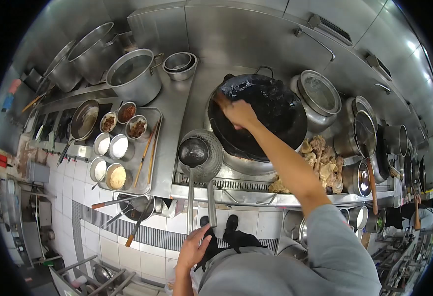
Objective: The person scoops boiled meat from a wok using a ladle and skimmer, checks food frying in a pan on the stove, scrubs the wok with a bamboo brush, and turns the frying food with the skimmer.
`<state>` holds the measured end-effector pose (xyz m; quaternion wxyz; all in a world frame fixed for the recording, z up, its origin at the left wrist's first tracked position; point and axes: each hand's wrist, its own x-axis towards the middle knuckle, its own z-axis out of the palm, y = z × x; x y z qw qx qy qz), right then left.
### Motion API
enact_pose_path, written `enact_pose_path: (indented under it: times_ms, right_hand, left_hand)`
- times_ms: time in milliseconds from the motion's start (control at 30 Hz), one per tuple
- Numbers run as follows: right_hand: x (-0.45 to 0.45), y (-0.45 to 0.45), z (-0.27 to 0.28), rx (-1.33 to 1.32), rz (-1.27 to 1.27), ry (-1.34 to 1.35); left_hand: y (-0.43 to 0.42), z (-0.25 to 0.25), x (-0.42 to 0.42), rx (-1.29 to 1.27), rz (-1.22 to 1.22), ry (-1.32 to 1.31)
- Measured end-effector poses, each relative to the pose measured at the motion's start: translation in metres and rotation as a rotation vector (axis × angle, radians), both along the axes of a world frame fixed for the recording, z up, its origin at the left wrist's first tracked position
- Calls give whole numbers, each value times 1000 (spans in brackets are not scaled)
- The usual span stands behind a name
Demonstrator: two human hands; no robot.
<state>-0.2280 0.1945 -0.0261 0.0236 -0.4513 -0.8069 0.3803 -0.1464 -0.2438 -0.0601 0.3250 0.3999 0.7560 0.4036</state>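
My right hand (pixel 239 113) reaches over the large black wok (pixel 270 98), closed round a brown brush-like thing (pixel 221 99) that is blurred and mostly covered by the fingers. It is at the wok's left inner wall. Dark wet patches shine on the far side of the wok. Low in front of my body, my left hand (pixel 194 248) has its fingers stretched out and holds nothing. Its fingertips are close to the handle ends of a ladle (pixel 193 152) and a perforated strainer (pixel 215 157). The ladle's bowl rests in the strainer at the stove's left edge.
Left of the stove, a metal tray (pixel 150 148) carries several bowls of seasonings and wooden sticks. A tall pot (pixel 134 81) stands behind it. Meaty bones (pixel 322 167) are piled right of the wok, beside a lidded pot (pixel 320 93). Another person (pixel 418 214) is at far right.
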Motion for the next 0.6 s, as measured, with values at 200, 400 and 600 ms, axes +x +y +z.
enact_pose_path:
  times_ms: [200,400,600]
  right_hand:
    - [-20,1,6,20,-399,321]
    - [54,-32,16,118,96,-59]
    - [184,1,63,172,566,-431]
  left_hand:
    - [1,4,-3,21,4,3]
    - [-8,-4,-8,27,8,-18]
    - [18,-13,-19,59,-136,35]
